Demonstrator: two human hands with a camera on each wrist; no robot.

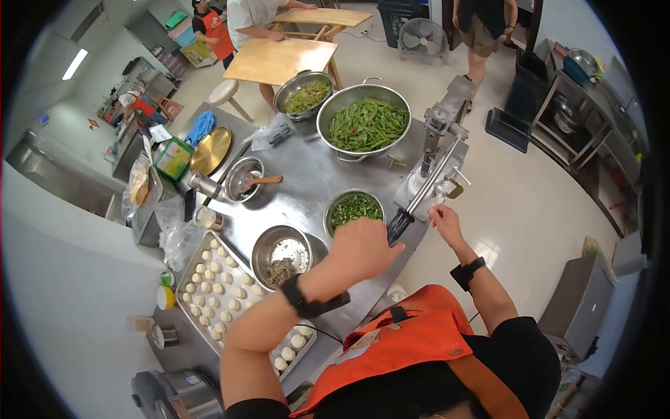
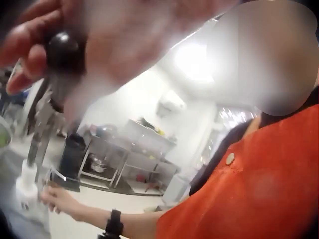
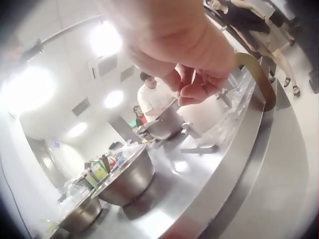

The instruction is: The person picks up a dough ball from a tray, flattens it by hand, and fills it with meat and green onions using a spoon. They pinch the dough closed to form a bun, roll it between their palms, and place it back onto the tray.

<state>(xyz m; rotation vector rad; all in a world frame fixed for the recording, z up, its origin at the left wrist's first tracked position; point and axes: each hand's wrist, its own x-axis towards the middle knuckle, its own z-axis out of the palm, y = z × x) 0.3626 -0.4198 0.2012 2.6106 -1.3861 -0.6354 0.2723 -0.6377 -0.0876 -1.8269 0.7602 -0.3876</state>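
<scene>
My left hand [image 1: 364,248] grips the black handle [image 1: 400,225] of a long metal lever belonging to a press [image 1: 422,174] at the table's right edge. In the left wrist view, a rounded black handle end [image 2: 65,50] sticks out beside the fingers. Just right of the press's white lower part [image 2: 27,186] is my right hand [image 1: 445,222]. Its fingers are curled with the tips close together, and nothing shows between them in the right wrist view. A steel bowl of chopped greens [image 1: 356,207] stands left of the lever.
A steel bowl with grey-brown filling [image 1: 280,255] and a tray [image 1: 187,297] of pale dough pieces lie to the left. Farther back are a large pot of green beans [image 1: 366,126] and another bowl of greens [image 1: 305,96]. People stand beyond the table, near wooden tables and a fan [image 1: 423,38].
</scene>
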